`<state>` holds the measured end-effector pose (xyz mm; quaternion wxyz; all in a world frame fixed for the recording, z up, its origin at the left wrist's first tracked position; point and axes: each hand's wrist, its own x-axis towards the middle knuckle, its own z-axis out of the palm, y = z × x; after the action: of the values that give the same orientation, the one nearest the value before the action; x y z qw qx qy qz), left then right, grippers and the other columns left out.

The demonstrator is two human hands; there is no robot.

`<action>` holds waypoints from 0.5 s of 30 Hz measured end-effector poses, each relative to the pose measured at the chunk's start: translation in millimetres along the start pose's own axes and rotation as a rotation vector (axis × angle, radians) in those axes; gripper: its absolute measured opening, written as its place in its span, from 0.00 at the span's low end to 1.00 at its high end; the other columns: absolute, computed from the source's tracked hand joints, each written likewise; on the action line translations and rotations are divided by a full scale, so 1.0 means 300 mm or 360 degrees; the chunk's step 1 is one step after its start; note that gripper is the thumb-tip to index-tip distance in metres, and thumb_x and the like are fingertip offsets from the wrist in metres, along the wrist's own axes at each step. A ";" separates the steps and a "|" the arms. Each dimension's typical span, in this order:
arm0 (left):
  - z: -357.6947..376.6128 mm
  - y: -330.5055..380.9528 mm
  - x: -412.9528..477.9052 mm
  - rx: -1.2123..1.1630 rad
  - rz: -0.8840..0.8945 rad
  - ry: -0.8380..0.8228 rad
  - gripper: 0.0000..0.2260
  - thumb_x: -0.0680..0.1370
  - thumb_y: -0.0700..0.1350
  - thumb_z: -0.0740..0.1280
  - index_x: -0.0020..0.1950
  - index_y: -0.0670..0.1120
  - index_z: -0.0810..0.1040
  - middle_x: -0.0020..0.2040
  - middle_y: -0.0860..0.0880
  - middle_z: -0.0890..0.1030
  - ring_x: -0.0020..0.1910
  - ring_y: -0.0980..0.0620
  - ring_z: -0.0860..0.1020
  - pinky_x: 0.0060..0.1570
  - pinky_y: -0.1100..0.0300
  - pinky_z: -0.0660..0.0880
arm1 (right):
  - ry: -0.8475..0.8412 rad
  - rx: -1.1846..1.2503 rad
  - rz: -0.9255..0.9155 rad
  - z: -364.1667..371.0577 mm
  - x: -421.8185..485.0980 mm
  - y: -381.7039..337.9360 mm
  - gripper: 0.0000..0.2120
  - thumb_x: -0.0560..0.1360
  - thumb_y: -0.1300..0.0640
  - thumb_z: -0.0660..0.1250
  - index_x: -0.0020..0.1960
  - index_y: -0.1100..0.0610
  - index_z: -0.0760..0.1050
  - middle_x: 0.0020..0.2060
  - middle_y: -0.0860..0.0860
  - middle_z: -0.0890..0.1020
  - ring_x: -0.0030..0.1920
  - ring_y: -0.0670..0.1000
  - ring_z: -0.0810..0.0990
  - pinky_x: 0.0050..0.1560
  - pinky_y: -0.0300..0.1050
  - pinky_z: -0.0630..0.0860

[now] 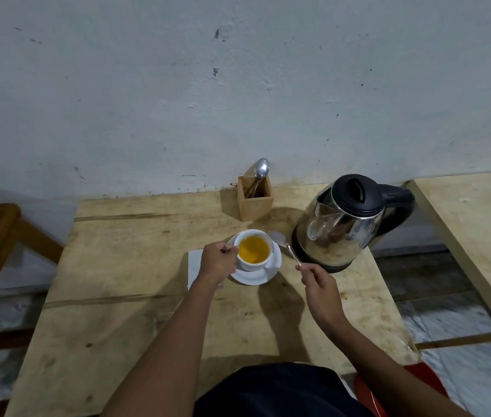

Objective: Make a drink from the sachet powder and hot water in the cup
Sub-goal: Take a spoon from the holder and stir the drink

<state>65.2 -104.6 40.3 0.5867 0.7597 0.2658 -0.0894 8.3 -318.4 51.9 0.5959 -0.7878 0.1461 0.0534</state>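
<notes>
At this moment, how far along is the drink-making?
Done: the cup, on its saucer, already holds orange liquid, and the kettle stands on the table. In hand: the left hand steadies the cup; the right hand holds a spoon beside it. Left: possibly stirring.

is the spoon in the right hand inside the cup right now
No, the spoon held by the right hand is outside the cup, its bowl to the right of the rim, beside the kettle.

No readable text, label, brand or number is showing anywhere; the kettle [348, 219] and the white paper [195, 266] are carrying no legible markings.
</notes>
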 end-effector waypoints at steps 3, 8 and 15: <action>0.000 -0.005 0.001 -0.0002 -0.0006 0.0000 0.05 0.77 0.43 0.68 0.45 0.42 0.80 0.42 0.43 0.81 0.40 0.45 0.80 0.37 0.55 0.81 | 0.0038 -0.0138 0.0027 0.007 0.018 0.056 0.10 0.83 0.55 0.59 0.52 0.56 0.78 0.34 0.47 0.75 0.35 0.46 0.73 0.40 0.47 0.69; 0.000 -0.004 -0.001 -0.0017 -0.0004 -0.0011 0.05 0.77 0.42 0.68 0.46 0.41 0.80 0.43 0.43 0.81 0.41 0.45 0.80 0.32 0.60 0.79 | 0.0081 -0.0285 0.0220 0.049 0.082 0.109 0.12 0.83 0.54 0.55 0.55 0.58 0.74 0.39 0.54 0.79 0.39 0.52 0.76 0.42 0.49 0.70; 0.005 -0.005 0.005 0.0007 -0.0036 -0.0001 0.05 0.77 0.42 0.69 0.47 0.41 0.80 0.43 0.43 0.81 0.41 0.45 0.80 0.33 0.59 0.79 | 0.0032 -0.0501 0.0318 0.098 0.154 0.102 0.13 0.82 0.54 0.58 0.62 0.58 0.73 0.52 0.57 0.81 0.53 0.59 0.80 0.50 0.52 0.75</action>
<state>65.8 -105.2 38.0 0.5841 0.7579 0.2740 -0.0969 45.8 -305.8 3.4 0.4557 -0.8533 0.2194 0.1266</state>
